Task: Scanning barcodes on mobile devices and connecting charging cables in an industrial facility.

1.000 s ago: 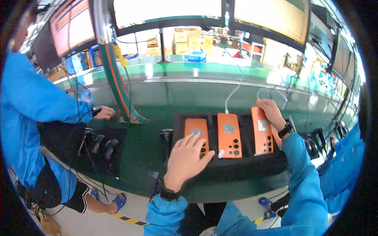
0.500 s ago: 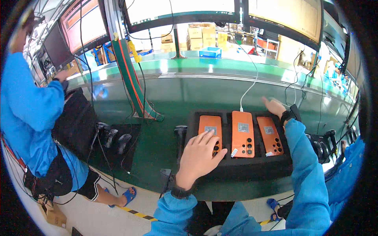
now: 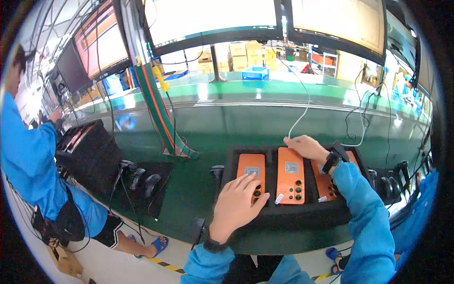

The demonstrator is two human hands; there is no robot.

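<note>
Three orange phones lie face down in a black foam tray (image 3: 265,214): a left phone (image 3: 253,163), a middle phone (image 3: 289,182) and a right phone (image 3: 325,185). My left hand (image 3: 239,203) is open, its fingers lying flat over the left phone's lower half. At the top edge of the middle phone, my right hand (image 3: 307,146) pinches the end of a white charging cable (image 3: 302,111). The fingers hide the plug, so I cannot tell whether it sits in the phone. My right wrist and forearm cover part of the right phone.
A second white cable (image 3: 363,130) lies at the bench's right. Monitors (image 3: 213,23) hang above the green bench (image 3: 189,199). Black stands (image 3: 142,182) and a black slotted box (image 3: 90,146) stand left, beside a co-worker in blue (image 3: 28,156). A cable-hung post (image 3: 161,109) rises mid-left.
My right hand has come left and closed on the white cable's end above the middle phone. My left hand stays on the left phone. The view has shifted slightly.
</note>
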